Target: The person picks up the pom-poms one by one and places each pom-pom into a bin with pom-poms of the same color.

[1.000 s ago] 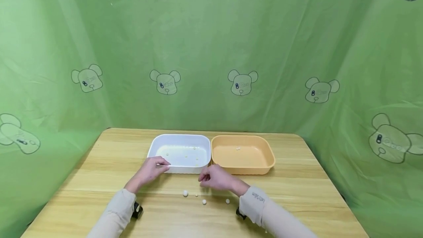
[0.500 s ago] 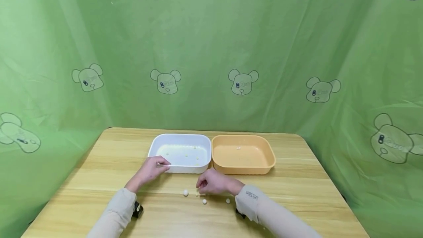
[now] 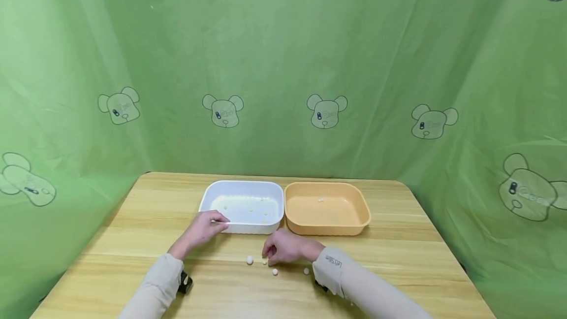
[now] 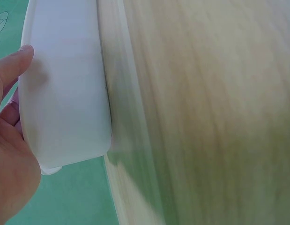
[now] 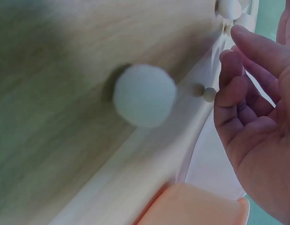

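My left hand (image 3: 201,227) grips the near rim of the white tray (image 3: 254,229); in the left wrist view its thumb lies along the outer wall, with the fingers behind the rim. Just in front of the trays, my right hand (image 3: 283,246) is low over the table, fingers bent. A tiny yellowish bead (image 3: 265,262) lies right at its fingertips. The right wrist view shows a gap between thumb and index finger, with nothing held there. A small ball (image 5: 209,94) sits beside the curled fingers. A larger white ball (image 5: 145,96) is closest to that camera.
Three white balls lie on the wooden table: one left of the bead (image 3: 250,260), two nearer the front. An orange tray (image 3: 328,229) with a few tiny white pieces (image 3: 321,200) adjoins the white one, which contains several yellowish beads. A green curtain (image 3: 274,146) stands behind.
My right hand has moved down and toward the front, from beside the trays to the tiny bead. My left hand stays at the white tray's rim.
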`<state>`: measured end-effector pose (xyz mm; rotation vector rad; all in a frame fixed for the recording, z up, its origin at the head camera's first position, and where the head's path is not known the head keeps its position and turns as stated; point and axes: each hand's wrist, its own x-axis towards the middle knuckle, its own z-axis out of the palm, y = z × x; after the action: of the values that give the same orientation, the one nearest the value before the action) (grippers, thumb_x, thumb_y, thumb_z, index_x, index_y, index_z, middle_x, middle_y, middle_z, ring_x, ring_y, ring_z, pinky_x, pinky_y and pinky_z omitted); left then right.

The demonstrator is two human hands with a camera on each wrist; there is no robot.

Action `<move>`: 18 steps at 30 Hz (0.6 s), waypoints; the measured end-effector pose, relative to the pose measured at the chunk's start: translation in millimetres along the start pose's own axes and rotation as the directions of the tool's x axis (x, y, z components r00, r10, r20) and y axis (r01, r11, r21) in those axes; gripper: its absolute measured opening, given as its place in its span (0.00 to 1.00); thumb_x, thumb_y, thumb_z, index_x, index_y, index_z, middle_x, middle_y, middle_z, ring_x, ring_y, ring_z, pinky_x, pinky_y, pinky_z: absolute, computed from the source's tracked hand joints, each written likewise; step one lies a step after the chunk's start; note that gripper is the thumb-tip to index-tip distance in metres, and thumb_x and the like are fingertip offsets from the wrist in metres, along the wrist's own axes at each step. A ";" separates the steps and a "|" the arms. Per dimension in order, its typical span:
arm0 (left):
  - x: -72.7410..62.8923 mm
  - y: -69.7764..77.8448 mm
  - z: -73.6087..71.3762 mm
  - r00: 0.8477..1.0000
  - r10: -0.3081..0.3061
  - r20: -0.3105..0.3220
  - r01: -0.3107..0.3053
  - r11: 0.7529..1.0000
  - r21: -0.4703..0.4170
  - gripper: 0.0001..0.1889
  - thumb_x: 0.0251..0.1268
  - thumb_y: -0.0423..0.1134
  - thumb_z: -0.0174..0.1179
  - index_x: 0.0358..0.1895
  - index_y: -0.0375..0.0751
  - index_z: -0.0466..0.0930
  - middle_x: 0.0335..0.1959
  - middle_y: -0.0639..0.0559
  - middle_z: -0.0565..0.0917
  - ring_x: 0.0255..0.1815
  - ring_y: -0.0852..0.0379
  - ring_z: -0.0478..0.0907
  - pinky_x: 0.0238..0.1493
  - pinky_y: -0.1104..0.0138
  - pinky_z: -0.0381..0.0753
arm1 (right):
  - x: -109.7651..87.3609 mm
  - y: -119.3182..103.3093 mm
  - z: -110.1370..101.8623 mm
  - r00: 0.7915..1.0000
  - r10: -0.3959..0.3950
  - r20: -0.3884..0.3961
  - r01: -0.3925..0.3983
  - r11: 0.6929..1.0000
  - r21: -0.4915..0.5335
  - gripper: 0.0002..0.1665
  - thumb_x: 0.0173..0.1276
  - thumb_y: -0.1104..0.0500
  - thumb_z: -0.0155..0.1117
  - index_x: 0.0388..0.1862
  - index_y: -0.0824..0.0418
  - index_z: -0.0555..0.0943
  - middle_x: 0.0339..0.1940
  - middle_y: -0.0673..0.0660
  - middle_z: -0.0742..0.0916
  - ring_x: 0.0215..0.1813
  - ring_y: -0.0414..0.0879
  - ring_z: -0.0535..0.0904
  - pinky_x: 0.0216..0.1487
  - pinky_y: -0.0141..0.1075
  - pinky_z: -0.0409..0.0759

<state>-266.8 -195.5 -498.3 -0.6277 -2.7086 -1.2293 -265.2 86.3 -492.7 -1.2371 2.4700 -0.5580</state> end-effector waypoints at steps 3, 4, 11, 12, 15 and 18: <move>0.3 0.2 -0.3 1.000 -0.004 0.004 0.004 1.000 0.000 0.04 0.58 0.35 0.65 0.36 0.46 0.85 0.33 0.60 0.83 0.38 0.60 0.80 0.46 0.62 0.79 | 1.3 -0.5 0.2 1.000 -0.015 0.002 0.015 1.000 -0.006 0.07 0.54 0.62 0.74 0.33 0.56 0.86 0.23 0.38 0.80 0.27 0.27 0.73 0.31 0.20 0.74; 0.1 0.0 0.1 1.000 -0.008 0.006 0.008 1.000 0.002 0.04 0.58 0.36 0.65 0.36 0.47 0.85 0.33 0.60 0.83 0.38 0.60 0.80 0.46 0.63 0.79 | 1.6 -1.0 0.5 1.000 -0.022 0.004 0.022 1.000 -0.005 0.07 0.54 0.62 0.74 0.32 0.56 0.86 0.22 0.38 0.80 0.27 0.27 0.73 0.31 0.20 0.74; -0.8 -0.7 1.0 1.000 -0.010 0.013 0.010 1.000 -0.007 0.03 0.58 0.36 0.65 0.35 0.48 0.85 0.33 0.61 0.83 0.37 0.60 0.79 0.45 0.64 0.78 | 2.8 -2.6 2.5 1.000 -0.028 0.013 0.028 1.000 -0.002 0.07 0.54 0.63 0.73 0.33 0.58 0.86 0.22 0.40 0.80 0.26 0.27 0.73 0.30 0.20 0.73; -0.8 -0.8 0.9 1.000 -0.009 0.013 0.010 1.000 -0.006 0.03 0.58 0.36 0.65 0.35 0.48 0.85 0.33 0.61 0.83 0.37 0.60 0.79 0.45 0.64 0.78 | 3.1 -2.5 2.5 1.000 -0.028 0.013 0.028 1.000 -0.010 0.07 0.54 0.63 0.73 0.33 0.58 0.86 0.22 0.40 0.80 0.26 0.27 0.73 0.30 0.20 0.73; -0.2 -1.2 0.5 1.000 -0.004 0.008 0.004 1.000 -0.001 0.04 0.58 0.35 0.65 0.36 0.47 0.85 0.33 0.61 0.83 0.37 0.60 0.79 0.45 0.64 0.79 | 4.2 -2.9 1.9 0.999 -0.026 0.019 0.027 0.999 -0.030 0.08 0.53 0.63 0.74 0.33 0.57 0.86 0.21 0.39 0.80 0.26 0.27 0.73 0.30 0.20 0.73; 0.3 -1.4 0.1 1.000 0.001 0.000 -0.001 1.000 0.006 0.04 0.58 0.35 0.65 0.36 0.46 0.85 0.33 0.60 0.83 0.37 0.60 0.79 0.45 0.64 0.79 | 5.3 -4.3 0.8 0.999 -0.031 0.028 0.032 0.999 -0.035 0.08 0.54 0.63 0.73 0.34 0.57 0.86 0.22 0.39 0.80 0.26 0.27 0.73 0.30 0.20 0.73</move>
<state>-267.6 -196.2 -499.2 -0.6290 -2.7108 -1.2202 -264.9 79.5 -491.9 -1.2907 2.4516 -0.5035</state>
